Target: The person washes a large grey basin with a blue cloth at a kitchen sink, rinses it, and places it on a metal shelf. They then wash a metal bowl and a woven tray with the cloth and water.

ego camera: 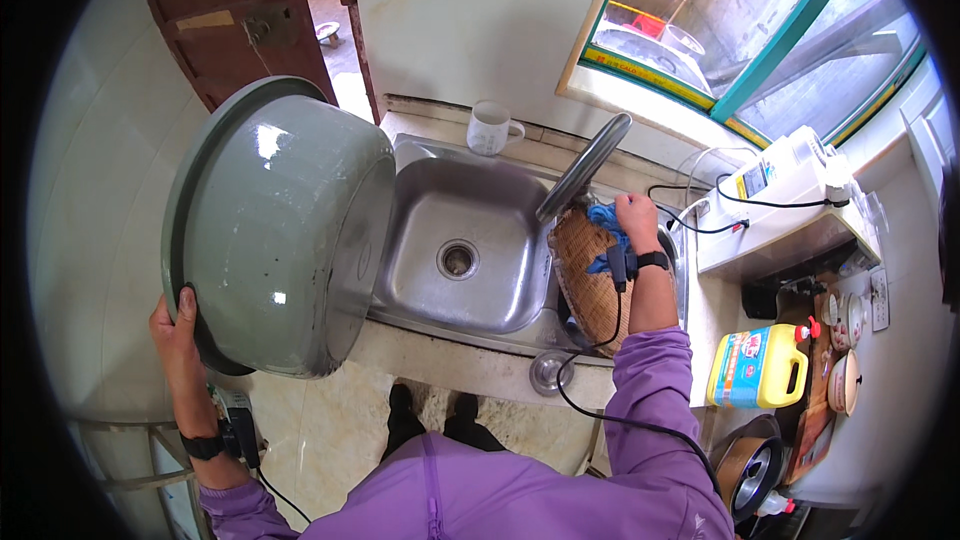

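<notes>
My left hand (176, 330) grips the rim of a large grey-green plastic basin (262, 240), tilted on its side at the left, its outer bottom turned towards the sink. My right hand (637, 221) is closed on a blue cloth (604, 219) over the right-hand bowl of the sink. Beneath the cloth, a woven wicker basket (589, 270) leans in that bowl. Between the hands lies the stainless steel sink bowl (480, 292) with its drain (457, 259). The metal faucet (589, 165) slants above the divider between the two bowls.
A white mug (491, 129) stands behind the sink. A small glass dish (551, 373) sits on the front counter edge. To the right are a yellow detergent jug (761, 367), a white appliance (772, 172) with cables, and a round pot (750, 469). A brown door (232, 7) is at the back left.
</notes>
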The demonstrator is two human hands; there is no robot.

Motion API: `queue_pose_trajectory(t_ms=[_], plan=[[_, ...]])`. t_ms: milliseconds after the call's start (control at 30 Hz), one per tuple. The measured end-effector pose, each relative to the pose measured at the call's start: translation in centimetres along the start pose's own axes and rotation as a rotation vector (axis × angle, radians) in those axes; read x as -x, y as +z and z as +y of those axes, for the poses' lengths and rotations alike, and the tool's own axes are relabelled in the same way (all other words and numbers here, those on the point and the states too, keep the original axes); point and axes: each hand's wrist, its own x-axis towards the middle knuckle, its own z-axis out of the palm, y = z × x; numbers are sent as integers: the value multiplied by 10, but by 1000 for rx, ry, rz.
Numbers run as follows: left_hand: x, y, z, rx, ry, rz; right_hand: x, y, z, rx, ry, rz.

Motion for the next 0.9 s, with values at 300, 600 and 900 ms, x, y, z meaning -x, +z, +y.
queue_pose_trajectory(t_ms=[300, 600, 900], plan=[[5, 1, 4, 66, -56, 4, 1, 13, 37, -107, 69, -49], [2, -12, -14, 114, -63, 67, 84, -54, 34, -250, 150, -190], [-5, -27, -35, 248, -93, 62, 250, -115, 90, 249, 169, 231]])
